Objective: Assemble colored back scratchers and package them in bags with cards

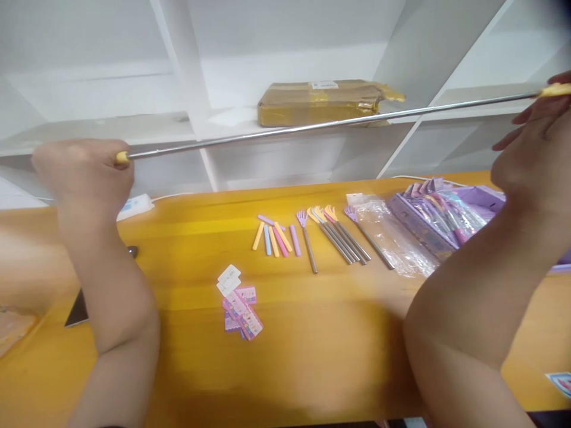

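Note:
A long, thin metal rod (pixel 285 129) stretches across the upper view, tilted up to the right. My left hand (pixel 87 163) is wrapped round its yellow end. At the far right my right hand (pixel 537 119) holds the yellow piece at the other end, partly cut off by the frame. Below, on the table, lie several metal rods with claw-shaped heads, a purple-headed one (pixel 307 241) and a bundle with yellow heads (pixel 341 238) among them. Several coloured sticks (pixel 273 235) are to their left. Pink and white cards (pixel 243 315) lie nearer the front.
Behind the wooden table (pixel 200 368) stand white shelves (pixel 272 157) holding a taped cardboard box (pixel 316 106). Clear plastic bags (pixel 392 238) and a purple box (pixel 413 223) of packaged items are at right. A white object (pixel 136 205) with a cable is at left.

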{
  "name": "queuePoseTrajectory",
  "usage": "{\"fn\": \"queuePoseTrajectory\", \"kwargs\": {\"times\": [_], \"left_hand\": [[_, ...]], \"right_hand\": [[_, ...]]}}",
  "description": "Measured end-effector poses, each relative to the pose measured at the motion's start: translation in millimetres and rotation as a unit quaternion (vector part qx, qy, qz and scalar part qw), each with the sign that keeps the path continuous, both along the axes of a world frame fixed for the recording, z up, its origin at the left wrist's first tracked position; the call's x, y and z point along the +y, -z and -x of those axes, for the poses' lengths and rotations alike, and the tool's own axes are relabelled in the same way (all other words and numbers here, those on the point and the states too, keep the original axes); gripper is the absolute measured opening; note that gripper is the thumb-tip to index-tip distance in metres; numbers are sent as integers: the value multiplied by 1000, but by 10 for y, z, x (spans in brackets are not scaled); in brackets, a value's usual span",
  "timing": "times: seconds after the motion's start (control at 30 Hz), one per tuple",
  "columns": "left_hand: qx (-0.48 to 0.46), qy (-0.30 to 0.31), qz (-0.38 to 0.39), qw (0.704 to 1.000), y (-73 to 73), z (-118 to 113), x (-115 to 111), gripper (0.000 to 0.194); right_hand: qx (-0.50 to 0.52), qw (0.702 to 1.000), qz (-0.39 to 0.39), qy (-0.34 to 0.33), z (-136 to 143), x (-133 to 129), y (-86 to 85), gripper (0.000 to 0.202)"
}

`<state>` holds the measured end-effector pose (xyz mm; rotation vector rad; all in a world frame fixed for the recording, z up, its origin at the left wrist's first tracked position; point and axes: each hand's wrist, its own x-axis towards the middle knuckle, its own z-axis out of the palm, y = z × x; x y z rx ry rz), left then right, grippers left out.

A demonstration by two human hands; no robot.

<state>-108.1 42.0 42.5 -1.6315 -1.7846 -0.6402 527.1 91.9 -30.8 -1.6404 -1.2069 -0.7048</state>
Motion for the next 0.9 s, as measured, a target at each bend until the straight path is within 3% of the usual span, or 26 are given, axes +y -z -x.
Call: {"fn": "queuePoseTrajectory", "kwargs": {"times": [0.1,0.17,0.23,0.33,0.43,0.53,0.67,0.9], "left_hand": [[20,-32,39,999,19,-192,26,42],[39,-65,59,995,70,-419,37,38],[65,-40,102,992,167,-704,39,25],[69,-4,161,985,378,-1112,41,21],[61,36,201,977,556,-1324,51,23],[83,59,214,971,598,-1327,50,22],[105,54,197,973,541,-1275,10,25],[119,47,251,960,512,-1320,6,28]], "right_hand": [[-3,1000,22,-14,289,-39,-137,56],[-22,999,48,-6,716,-154,-262,49],[-58,990,125,-25,1271,-310,-344,43],[-143,947,268,-107,2115,-531,-313,46],[-196,906,334,-172,2657,-668,-186,40],[-242,876,367,-199,2777,-739,-140,44],[-268,872,351,-212,2656,-796,-209,38],[-287,846,388,-226,2636,-769,-202,37]]}}
